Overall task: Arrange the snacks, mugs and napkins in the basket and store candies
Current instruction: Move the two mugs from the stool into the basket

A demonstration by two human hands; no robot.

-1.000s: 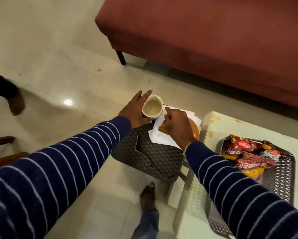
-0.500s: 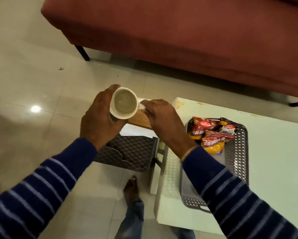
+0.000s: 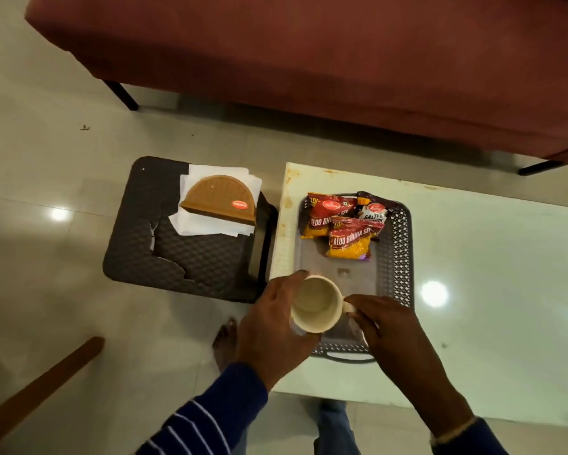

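A cream mug (image 3: 314, 303) hangs over the near left corner of the grey perforated basket (image 3: 398, 251). My left hand (image 3: 271, 326) wraps its body and my right hand (image 3: 386, 326) pinches its handle. Three snack packets (image 3: 345, 224) lie at the basket's far end. White napkins (image 3: 210, 224) lie under a brown half-round holder (image 3: 218, 198) on the dark stool (image 3: 184, 257) left of the table.
The basket stands on a white table (image 3: 489, 274). A red sofa (image 3: 308, 60) runs along the far side. My bare foot (image 3: 225, 343) is on the tiled floor beside the stool. A wooden bar (image 3: 39, 389) crosses the lower left.
Both hands have carried the mug from above the stool to the right and nearer, over the basket's near end. The view has turned toward the table.
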